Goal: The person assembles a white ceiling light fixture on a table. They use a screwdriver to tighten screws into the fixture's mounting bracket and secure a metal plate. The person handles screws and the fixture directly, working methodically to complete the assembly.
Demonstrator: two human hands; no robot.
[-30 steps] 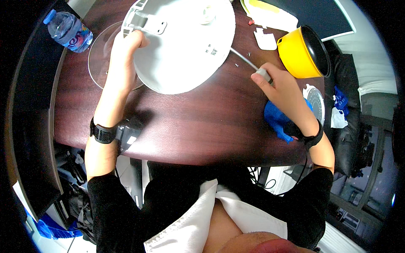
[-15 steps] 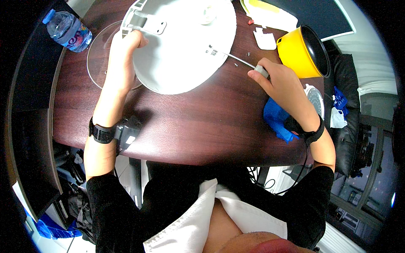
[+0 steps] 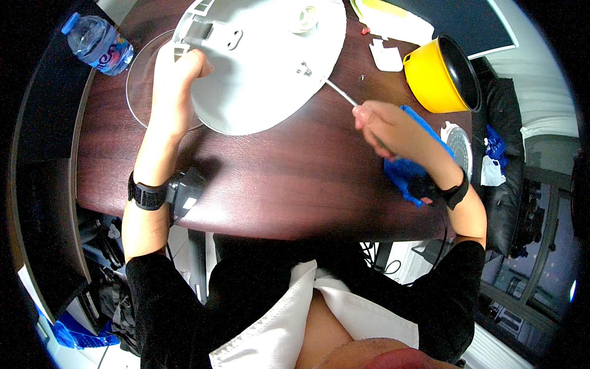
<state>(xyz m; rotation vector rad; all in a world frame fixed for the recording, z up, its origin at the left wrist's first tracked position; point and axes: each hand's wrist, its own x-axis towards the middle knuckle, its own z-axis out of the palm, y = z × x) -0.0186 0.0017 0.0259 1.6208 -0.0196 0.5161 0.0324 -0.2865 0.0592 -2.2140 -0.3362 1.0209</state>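
Note:
My left hand (image 3: 176,83) is closed on the left edge of a big white round plastic housing (image 3: 252,92), its thumb laid over the rim. The housing is a shallow shell, with a metal bracket (image 3: 203,31) and a small slotted recess (image 3: 304,69) on the side facing me. In my right hand (image 3: 393,129) is a screwdriver (image 3: 341,91), my fist wrapped round its handle. The thin metal shaft points up and left, and its tip is at the housing's right edge, near the recess. Whether the tip touches the housing I cannot tell.
A yellow pot (image 3: 427,80) with a dark inside lies tipped at the right, near a white plastic piece (image 3: 386,56). Blue cloth (image 3: 405,175) is under my right forearm. A clear glass lid (image 3: 138,92) and a water bottle (image 3: 101,46) are at the left.
My right hand has moved down and slightly left, turning into a fist round the screwdriver's handle. The tip has shifted off the recess toward the housing's edge. The housing has tilted slightly.

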